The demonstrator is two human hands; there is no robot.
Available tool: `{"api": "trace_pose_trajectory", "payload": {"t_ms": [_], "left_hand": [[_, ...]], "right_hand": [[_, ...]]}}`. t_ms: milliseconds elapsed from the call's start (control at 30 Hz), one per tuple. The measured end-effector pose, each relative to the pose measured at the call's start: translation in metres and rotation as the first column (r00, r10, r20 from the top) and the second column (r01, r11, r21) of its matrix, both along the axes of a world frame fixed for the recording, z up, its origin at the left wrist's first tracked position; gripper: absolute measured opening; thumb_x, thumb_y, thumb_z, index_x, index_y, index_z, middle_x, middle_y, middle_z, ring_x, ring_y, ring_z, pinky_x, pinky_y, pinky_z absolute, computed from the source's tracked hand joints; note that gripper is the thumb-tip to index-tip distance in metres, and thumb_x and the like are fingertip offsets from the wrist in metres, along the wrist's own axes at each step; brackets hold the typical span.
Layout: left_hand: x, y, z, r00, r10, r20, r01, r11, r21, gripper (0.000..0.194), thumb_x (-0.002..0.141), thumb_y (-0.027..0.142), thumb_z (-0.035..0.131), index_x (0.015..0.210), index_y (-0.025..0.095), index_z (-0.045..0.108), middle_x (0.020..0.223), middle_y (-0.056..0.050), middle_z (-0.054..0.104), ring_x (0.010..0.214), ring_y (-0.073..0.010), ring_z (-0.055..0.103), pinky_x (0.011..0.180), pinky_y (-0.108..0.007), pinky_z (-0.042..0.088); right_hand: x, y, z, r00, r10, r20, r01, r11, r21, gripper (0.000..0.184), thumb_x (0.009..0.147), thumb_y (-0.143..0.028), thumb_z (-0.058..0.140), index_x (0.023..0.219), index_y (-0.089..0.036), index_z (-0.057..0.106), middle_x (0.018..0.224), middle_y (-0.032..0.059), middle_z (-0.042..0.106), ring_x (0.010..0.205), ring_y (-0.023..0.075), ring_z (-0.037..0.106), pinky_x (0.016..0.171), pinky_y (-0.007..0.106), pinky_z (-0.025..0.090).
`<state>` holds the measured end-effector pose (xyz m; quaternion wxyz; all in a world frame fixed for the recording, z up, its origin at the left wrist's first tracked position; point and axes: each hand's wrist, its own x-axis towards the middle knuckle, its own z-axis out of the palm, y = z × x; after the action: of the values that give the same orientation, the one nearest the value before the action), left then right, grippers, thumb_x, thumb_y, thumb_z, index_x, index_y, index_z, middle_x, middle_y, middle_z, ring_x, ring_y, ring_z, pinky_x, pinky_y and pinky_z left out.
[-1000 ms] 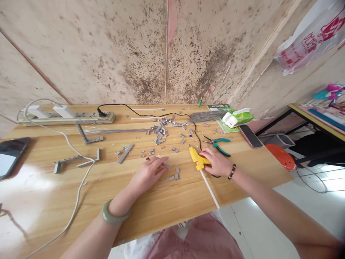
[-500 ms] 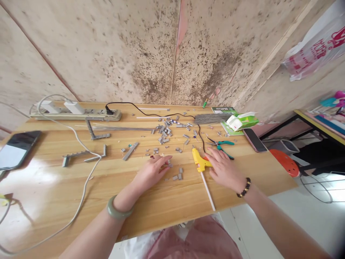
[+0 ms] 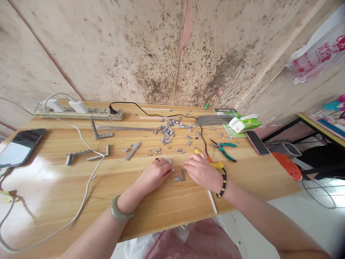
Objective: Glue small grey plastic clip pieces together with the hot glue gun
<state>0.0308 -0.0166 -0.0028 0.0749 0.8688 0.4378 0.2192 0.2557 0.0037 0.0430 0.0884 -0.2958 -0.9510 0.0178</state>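
Observation:
My left hand rests low over the table with its fingers curled together; whatever they pinch is hidden. A small grey block lies just beyond its fingertips. My right hand reaches leftward over a yellow hot glue gun, covering most of its body. Its fingers are stretched out, with nothing visible in them. Close to those fingertips is a dark grey block, beside a lighter grey block. From under my right wrist a white glue stick runs toward the table's front edge.
Grey pieces lie heaped mid-table. Teal-handled pliers, a phone and a tissue pack sit to the right. Angled grey assemblies, a power strip, a white cable and a tablet occupy the left.
My right hand has moved left from the glue gun's handle toward the small blocks, its spread fingers drawn together. My left hand's fingers have curled in more. The view has shifted slightly.

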Motion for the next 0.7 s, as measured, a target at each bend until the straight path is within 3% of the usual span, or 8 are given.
{"api": "trace_pose_trajectory", "payload": {"t_ms": [267,567,700], "left_hand": [[0.001,0.0,-0.001,0.998,-0.03,-0.063,0.03,0.999,-0.011,0.017,0.091,0.019,0.05,0.08,0.016,0.064,0.077,-0.005,0.065,0.078,-0.0192,0.06,0.071,-0.03,0.046],[0.001,-0.001,0.003,0.997,-0.047,-0.067,0.046,0.999,-0.012,0.025,0.093,0.019,0.047,0.078,0.016,0.068,0.076,-0.007,0.065,0.076,-0.0201,0.06,0.069,-0.031,0.046],[0.0,0.0,0.001,0.998,-0.061,0.016,0.061,0.998,-0.004,0.027,0.093,0.021,0.047,0.077,0.017,0.068,0.074,-0.007,0.064,0.076,-0.0194,0.061,0.069,-0.031,0.046]], "right_hand": [[-0.029,0.048,-0.007,0.998,0.021,0.058,-0.02,1.0,-0.011,0.016,0.089,-0.013,0.053,0.086,-0.017,0.068,0.089,0.0069,0.069,0.096,0.0222,0.05,0.084,0.038,0.033],[-0.024,0.025,0.0,0.995,-0.013,0.103,0.02,0.998,-0.067,0.015,0.087,-0.014,0.058,0.077,-0.019,0.067,0.079,0.0053,0.066,0.088,0.0215,0.052,0.079,0.034,0.038],[-0.037,0.033,-0.005,0.999,-0.014,0.036,0.018,0.996,-0.093,0.018,0.091,-0.017,0.053,0.082,-0.018,0.069,0.081,0.0062,0.067,0.086,0.0196,0.054,0.08,0.033,0.04]]}}
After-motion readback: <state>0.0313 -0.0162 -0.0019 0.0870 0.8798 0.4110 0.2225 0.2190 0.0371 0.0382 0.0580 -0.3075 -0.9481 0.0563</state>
